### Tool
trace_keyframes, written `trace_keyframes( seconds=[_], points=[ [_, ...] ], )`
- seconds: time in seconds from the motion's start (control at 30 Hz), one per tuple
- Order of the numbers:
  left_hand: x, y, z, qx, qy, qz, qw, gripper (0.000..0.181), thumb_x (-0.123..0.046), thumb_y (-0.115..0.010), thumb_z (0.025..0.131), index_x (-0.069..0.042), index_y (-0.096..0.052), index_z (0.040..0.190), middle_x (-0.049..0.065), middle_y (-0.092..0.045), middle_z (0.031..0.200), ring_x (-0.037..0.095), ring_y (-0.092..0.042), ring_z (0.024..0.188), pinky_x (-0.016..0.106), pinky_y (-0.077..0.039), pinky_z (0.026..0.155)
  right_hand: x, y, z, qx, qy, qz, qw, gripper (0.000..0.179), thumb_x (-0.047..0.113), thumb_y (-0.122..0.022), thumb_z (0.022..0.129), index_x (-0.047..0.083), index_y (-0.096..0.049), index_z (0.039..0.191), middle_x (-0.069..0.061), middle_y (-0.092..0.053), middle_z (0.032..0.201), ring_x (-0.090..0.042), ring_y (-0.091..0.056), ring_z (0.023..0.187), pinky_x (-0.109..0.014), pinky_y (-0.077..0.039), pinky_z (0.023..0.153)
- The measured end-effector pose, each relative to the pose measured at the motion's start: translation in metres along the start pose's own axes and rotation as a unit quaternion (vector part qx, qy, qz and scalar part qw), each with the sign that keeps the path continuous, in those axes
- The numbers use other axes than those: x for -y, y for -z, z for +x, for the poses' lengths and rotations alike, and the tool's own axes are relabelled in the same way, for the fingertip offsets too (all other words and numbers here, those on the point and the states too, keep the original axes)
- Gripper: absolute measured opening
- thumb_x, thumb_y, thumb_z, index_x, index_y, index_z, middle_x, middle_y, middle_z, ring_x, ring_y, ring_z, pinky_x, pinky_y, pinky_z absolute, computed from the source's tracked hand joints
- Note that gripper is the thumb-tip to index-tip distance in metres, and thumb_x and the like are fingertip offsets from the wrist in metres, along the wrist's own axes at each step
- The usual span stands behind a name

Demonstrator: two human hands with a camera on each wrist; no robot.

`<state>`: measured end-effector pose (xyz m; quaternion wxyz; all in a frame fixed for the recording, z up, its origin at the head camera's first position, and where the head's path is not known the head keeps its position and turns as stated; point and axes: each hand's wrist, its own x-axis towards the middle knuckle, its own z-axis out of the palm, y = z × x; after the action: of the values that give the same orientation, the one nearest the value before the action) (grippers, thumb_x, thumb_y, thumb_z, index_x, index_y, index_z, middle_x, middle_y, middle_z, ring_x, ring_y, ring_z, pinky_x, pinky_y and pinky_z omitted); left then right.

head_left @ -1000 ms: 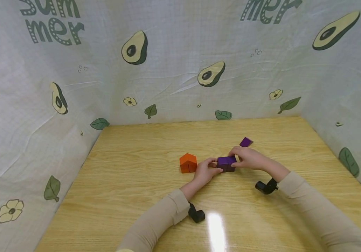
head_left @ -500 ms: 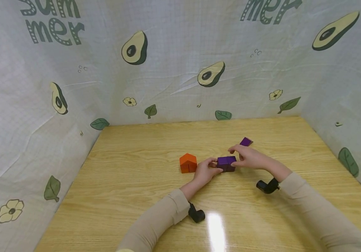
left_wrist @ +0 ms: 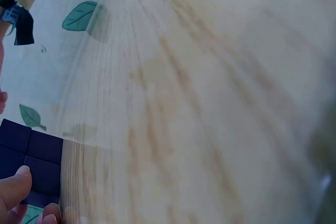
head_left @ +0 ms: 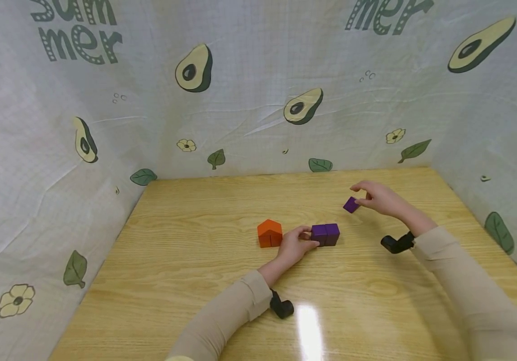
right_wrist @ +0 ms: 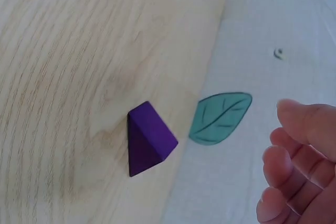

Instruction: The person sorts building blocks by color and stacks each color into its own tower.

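Observation:
Several purple blocks (head_left: 325, 234) stand joined in a tidy stack right of the table's centre. My left hand (head_left: 293, 246) grips the stack's left side; in the left wrist view the thumb (left_wrist: 16, 190) lies across the dark faces of the blocks (left_wrist: 44, 153). Farther back, a purple triangular block (head_left: 350, 205) lies on the table, seen whole as a wedge (right_wrist: 149, 139) in the right wrist view. Beside and just above it hovers my right hand (head_left: 382, 198), thumb and fingers apart, holding nothing. In the right wrist view that hand (right_wrist: 307, 166) is clear of the wedge.
Left of my left hand stands a small orange house-shaped block group (head_left: 269, 234) with a peaked top. Both stand on a wooden table (head_left: 195, 281). A white cloth (head_left: 249, 75) printed with avocados and leaves hangs around the back and sides.
My right hand has let go of the purple stack and moved back and to the right, to the triangular block. The left hand has kept its place on the stack.

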<state>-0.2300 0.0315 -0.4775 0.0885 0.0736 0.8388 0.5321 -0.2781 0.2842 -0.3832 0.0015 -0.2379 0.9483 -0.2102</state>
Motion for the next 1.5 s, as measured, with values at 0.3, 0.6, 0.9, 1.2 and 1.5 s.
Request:
trace_keyframes(
  seconds=[0.3, 0.6, 0.9, 1.2, 1.5],
  points=[
    [0.0, 0.001, 0.0, 0.0, 0.002, 0.003, 1.0, 0.038, -0.02, -0.074, 0.076, -0.01, -0.063, 0.111, -0.001, -0.064, 0.086, 0.007, -0.055, 0.079, 0.02, -0.044, 0.068, -0.019, -0.006, 0.008, 0.008, -0.021, -0.018, 0.9996, 0.036, 0.001, -0.06, 0.085, -0.012, -0.052, 0.118, -0.03, -0.053, 0.116, -0.038, -0.056, 0.09, -0.047, -0.046, 0.076],
    [-0.001, 0.002, 0.0, 0.0, 0.0, 0.005, 1.0, 0.038, -0.021, -0.074, 0.077, -0.011, -0.063, 0.112, 0.0, -0.065, 0.087, 0.007, -0.055, 0.079, 0.019, -0.043, 0.066, -0.045, -0.024, 0.019, 0.027, -0.028, -0.052, 0.9979, 0.044, -0.002, -0.058, 0.085, -0.01, -0.047, 0.126, -0.033, -0.047, 0.124, -0.049, -0.042, 0.114, -0.057, -0.034, 0.093],
    [0.0, 0.002, 0.0, 0.006, -0.005, 0.01, 0.9999, 0.039, -0.022, -0.074, 0.077, -0.011, -0.063, 0.112, -0.001, -0.064, 0.087, 0.007, -0.056, 0.079, 0.019, -0.044, 0.066, -0.046, -0.029, 0.026, 0.061, -0.03, -0.082, 0.9943, 0.038, -0.005, -0.058, 0.084, -0.007, -0.053, 0.121, -0.03, -0.053, 0.119, -0.047, -0.048, 0.11, -0.056, -0.038, 0.09],
    [0.001, 0.001, -0.001, 0.006, 0.001, 0.013, 0.9999, 0.038, -0.024, -0.074, 0.077, -0.013, -0.063, 0.112, -0.002, -0.064, 0.087, 0.008, -0.055, 0.08, 0.02, -0.044, 0.067, -0.052, -0.031, 0.025, 0.068, -0.024, -0.095, 0.9928, 0.035, -0.002, -0.058, 0.084, -0.007, -0.055, 0.118, -0.029, -0.057, 0.113, -0.045, -0.053, 0.102, -0.054, -0.042, 0.085],
    [0.001, 0.002, -0.001, 0.006, -0.001, 0.013, 0.9999, 0.038, -0.023, -0.074, 0.077, -0.013, -0.063, 0.112, -0.002, -0.064, 0.087, 0.008, -0.055, 0.08, 0.02, -0.044, 0.068, -0.058, -0.035, 0.025, 0.055, -0.019, -0.097, 0.9935, 0.03, 0.001, -0.063, 0.082, -0.007, -0.059, 0.111, -0.024, -0.061, 0.101, -0.039, -0.058, 0.092, -0.05, -0.045, 0.08]
  ],
)
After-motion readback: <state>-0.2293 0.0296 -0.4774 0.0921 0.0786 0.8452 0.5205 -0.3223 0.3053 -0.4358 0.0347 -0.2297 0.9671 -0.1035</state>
